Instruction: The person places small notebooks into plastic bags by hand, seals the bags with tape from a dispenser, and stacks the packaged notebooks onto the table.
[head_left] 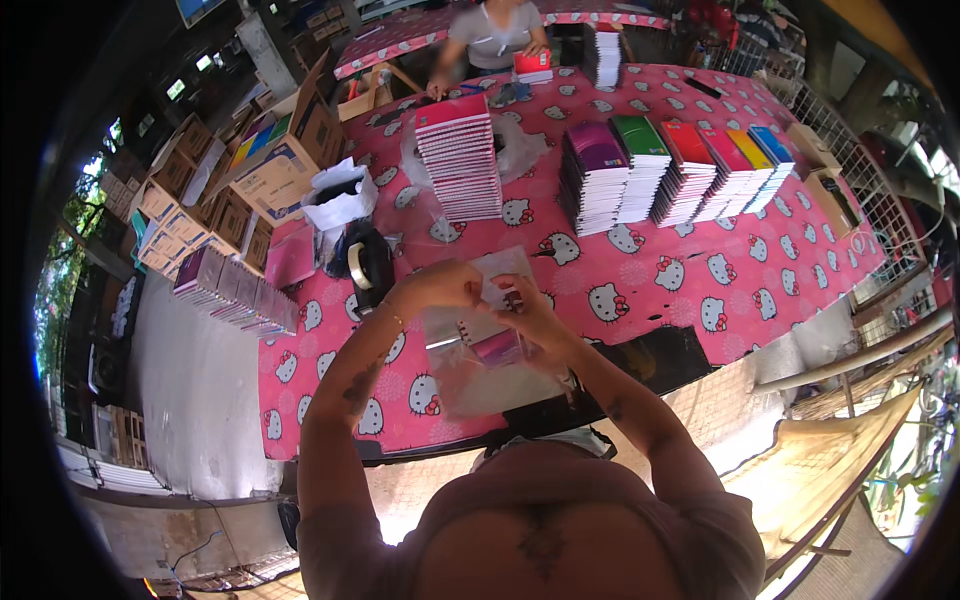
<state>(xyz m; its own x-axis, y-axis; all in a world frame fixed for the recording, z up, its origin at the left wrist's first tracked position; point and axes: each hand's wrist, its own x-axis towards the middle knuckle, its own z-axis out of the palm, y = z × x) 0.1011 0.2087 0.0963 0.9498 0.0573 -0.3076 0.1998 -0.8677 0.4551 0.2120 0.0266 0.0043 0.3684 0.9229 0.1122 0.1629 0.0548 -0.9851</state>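
Clear, thin plastic film (465, 385) lies near the front edge of the pink, cat-printed worktop (640, 285), with a purple-covered notebook (497, 348) in or under it; which, I cannot tell. Uneven pulling could crease or split the film, or skew the notebook. Just beyond, both hands meet, forearms angled inward and wrists bent: the left hand (455, 285) has its fingers curled in, the right hand (528, 305) is half open, thumb and fingers bent. Both seem to be at the film's far part, though their grip is unclear. Left of them, a black tape dispenser (378, 270) could be bumped by the left forearm. Farther off, a tall stack of red-covered notebooks (462, 180) might topple if knocked.
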